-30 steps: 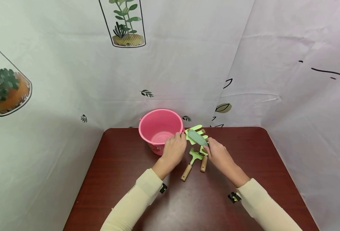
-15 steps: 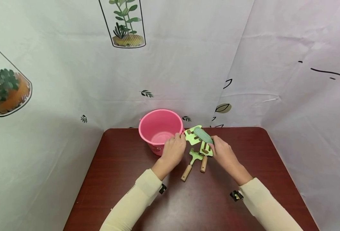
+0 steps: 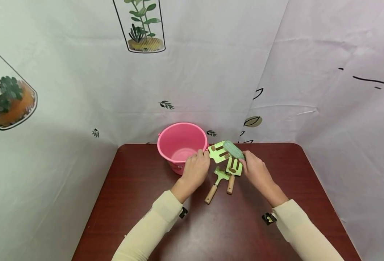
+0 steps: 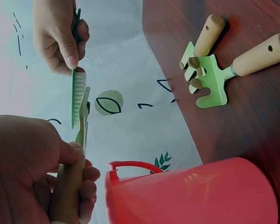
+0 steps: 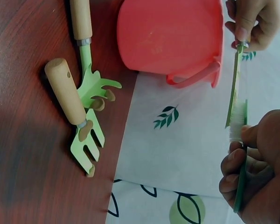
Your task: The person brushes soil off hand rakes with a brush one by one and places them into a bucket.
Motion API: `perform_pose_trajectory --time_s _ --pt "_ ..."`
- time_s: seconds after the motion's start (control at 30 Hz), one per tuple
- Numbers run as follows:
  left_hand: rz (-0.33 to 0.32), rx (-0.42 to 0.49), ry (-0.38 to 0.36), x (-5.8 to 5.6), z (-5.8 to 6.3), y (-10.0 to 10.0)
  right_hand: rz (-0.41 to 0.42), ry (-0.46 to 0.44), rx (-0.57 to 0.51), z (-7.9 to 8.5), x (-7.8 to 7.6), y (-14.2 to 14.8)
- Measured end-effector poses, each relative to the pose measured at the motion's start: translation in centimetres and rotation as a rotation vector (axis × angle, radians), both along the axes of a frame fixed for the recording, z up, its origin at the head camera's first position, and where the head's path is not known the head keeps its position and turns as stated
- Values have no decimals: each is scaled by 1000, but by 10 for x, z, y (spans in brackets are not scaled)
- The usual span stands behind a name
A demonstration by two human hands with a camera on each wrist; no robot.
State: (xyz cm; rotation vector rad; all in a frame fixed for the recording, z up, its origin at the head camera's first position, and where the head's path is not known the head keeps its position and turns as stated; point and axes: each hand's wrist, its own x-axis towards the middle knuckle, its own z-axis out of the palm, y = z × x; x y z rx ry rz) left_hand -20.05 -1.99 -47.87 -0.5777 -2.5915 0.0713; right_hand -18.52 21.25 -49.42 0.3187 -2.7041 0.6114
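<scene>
My left hand (image 3: 196,170) grips the wooden handle (image 4: 67,191) of a light green garden fork (image 3: 215,155) with brown patches on its blade. In my right hand (image 3: 258,174) is a green brush (image 3: 233,149), held with its back towards the head camera. White bristles (image 5: 237,122) face the fork's blade and seem to touch it near the tine ends. Below the hands, a second garden fork (image 3: 234,166) and a small hand rake (image 3: 221,174) lie on the table, both with wooden handles and brown bits on their green heads.
A pink bucket (image 3: 178,137) stands at the back of the table, just left of the held fork, with its handle folded down. The dark red-brown table (image 3: 140,188) meets a pale printed cloth backdrop (image 3: 211,79) behind and at both sides.
My right hand has moved right and slightly up with the brush, uncovering more of the held fork's blade and of the fork on the table. The left hand stays nearly still.
</scene>
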Motion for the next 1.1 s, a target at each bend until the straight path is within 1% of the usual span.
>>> perform_pose_trajectory --time_s 0.23,0.53,0.7,0.83,0.93,1.1 --pt "-3 5 -8 0 -1 -1 -17 -28 -8 -2 0 2" --pt "-15 -14 18 1 -2 -5 -47 -46 -36 -2 -1 6" --pt "-24 -17 19 0 -3 -7 -59 -66 -48 -1 -4 12" --pt "-31 -14 27 1 -4 -8 -66 -53 -68 0 -4 16" --pt "-33 -15 47 0 -6 -9 -46 -53 -73 2 -2 14" --pt "-30 -4 66 -1 -7 -9 42 -71 -58 6 5 0"
